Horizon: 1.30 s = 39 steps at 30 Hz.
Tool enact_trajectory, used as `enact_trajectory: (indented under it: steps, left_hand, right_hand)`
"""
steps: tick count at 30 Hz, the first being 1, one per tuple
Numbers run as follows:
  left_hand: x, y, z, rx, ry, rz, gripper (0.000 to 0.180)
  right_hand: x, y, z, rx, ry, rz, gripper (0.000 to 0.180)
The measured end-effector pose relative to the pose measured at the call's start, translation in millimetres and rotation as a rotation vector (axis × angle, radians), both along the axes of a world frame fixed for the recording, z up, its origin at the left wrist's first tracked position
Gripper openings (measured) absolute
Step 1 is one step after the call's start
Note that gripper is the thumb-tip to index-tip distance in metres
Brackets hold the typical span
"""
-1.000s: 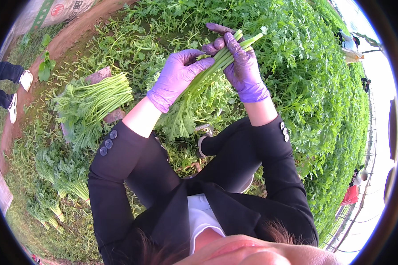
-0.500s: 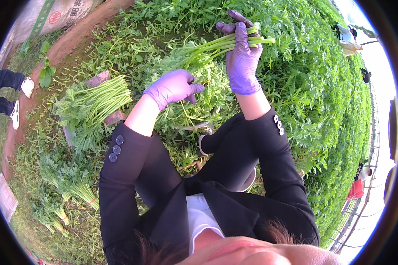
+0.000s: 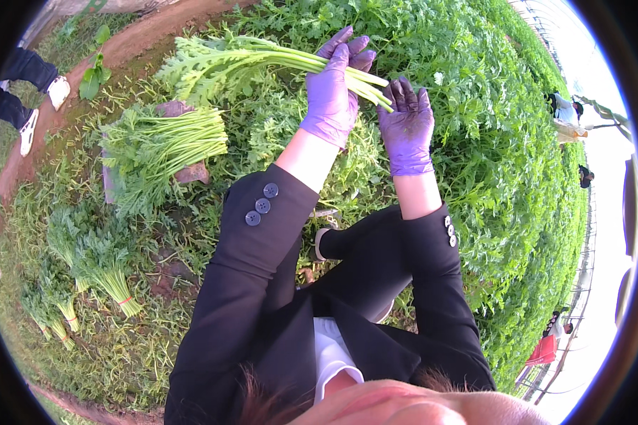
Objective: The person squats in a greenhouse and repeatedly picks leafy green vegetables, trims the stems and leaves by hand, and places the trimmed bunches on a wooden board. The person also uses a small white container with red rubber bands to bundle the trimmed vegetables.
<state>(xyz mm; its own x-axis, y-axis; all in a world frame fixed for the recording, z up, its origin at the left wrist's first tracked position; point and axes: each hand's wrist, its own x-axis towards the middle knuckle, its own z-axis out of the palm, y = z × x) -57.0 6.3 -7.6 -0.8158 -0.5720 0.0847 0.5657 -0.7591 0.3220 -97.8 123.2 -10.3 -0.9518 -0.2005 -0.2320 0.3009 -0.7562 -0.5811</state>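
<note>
A small bunch of leafy greens point(image 3: 223, 67) with lobed leaves and pale stems lies across my left hand point(image 3: 332, 106), its leaves to the left and cut ends to the right. My left thumb rests over the stems. Beside the stem ends is my right hand point(image 3: 407, 134), open, its palm showing with dark stains and its fingers upright. Both hands wear purple gloves. Left of my left arm, a larger heap of cut greens point(image 3: 188, 138) lies with stems pointing right, over a flat brownish piece that shows only in part.
Several tied bundles point(image 3: 113, 273) of greens lie at the lower left. Dense growing greens point(image 3: 510, 177) fill the right side. A person's dark-trousered legs point(image 3: 32, 74) and white shoes stand at the far left by a dirt ridge point(image 3: 131, 46). Other people and a red container point(image 3: 543, 350) are at the far right.
The bunch has passed from my right hand to my left and moved left and up. My left hand has risen to it; my right hand has let go and lowered slightly.
</note>
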Motion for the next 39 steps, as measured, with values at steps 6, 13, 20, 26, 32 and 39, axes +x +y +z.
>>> enact_trajectory:
  steps: [6,13,20,26,32,39]
  left_hand:
    - [-5.0,16.2,-4.5,-0.057,-0.208,-0.065,0.017]
    - [2.6,18.4,-10.7,-0.161,-0.340,-0.114,0.014]
    - [7.3,14.2,-26.3,-0.321,-0.598,0.135,0.016]
    - [34.3,-6.7,2.7,-0.184,-0.580,0.005,0.024]
    - [117.4,-145.5,-34.1,0.140,-0.535,0.188,0.031]
    - [244.4,-244.3,-76.3,-1.206,-1.425,-0.269,0.040]
  right_hand:
    - [-5.6,-13.8,-31.8,-0.193,-0.212,0.327,0.030]
    - [1.1,-11.7,-27.3,-0.005,-0.129,0.364,0.026]
    - [17.4,1.8,14.0,1.140,0.659,0.784,0.062]
    - [29.2,-22.5,29.5,1.437,1.154,0.815,0.059]
    - [31.0,-100.0,-26.0,1.479,1.889,0.681,0.031]
    - [51.8,-276.1,-145.2,1.010,1.993,0.772,0.026]
